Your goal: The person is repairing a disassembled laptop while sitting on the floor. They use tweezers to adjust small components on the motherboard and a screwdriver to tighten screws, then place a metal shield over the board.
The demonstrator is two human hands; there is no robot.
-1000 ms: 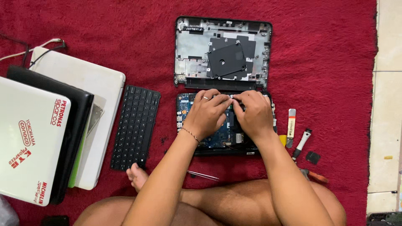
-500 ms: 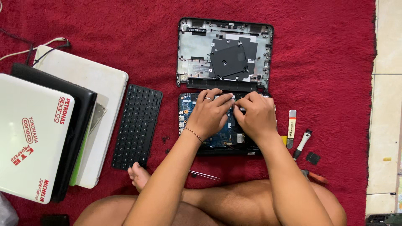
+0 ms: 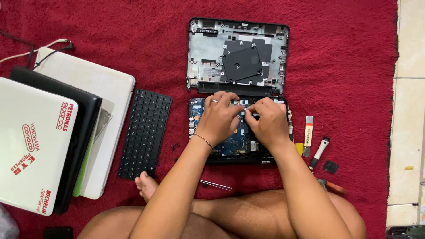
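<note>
An opened laptop base (image 3: pixel 197 110) lies on the red carpet with its blue circuit board (image 3: pixel 228 144) exposed. Both my hands rest on the board's far edge. My left hand (image 3: pixel 220 118), with a ring and a thin wrist bracelet, curls its fingertips toward the middle. My right hand (image 3: pixel 269 123) meets it there. The fingertips of both pinch a small pale connector (image 3: pixel 246 107), mostly hidden under them. The removed case half (image 3: pixel 206 48) lies just beyond, with a black drive plate (image 3: pixel 241 65) on it.
A detached black keyboard (image 3: pixel 145 132) lies left of the base, with a stack of laptops (image 3: pixel 84 119) further left. A pry tool (image 3: pixel 308 132), screwdriver (image 3: pixel 319 152), black chip (image 3: pixel 330 167) and orange-handled pliers (image 3: pixel 333 186) lie right. Tweezers (image 3: pixel 217 185) sit by my legs. Tile floor (image 3: pixel 409 110) borders the carpet.
My hands stay on the board's far edge; the fingertips have drawn slightly closer together over the small connector. The view shifts a little.
</note>
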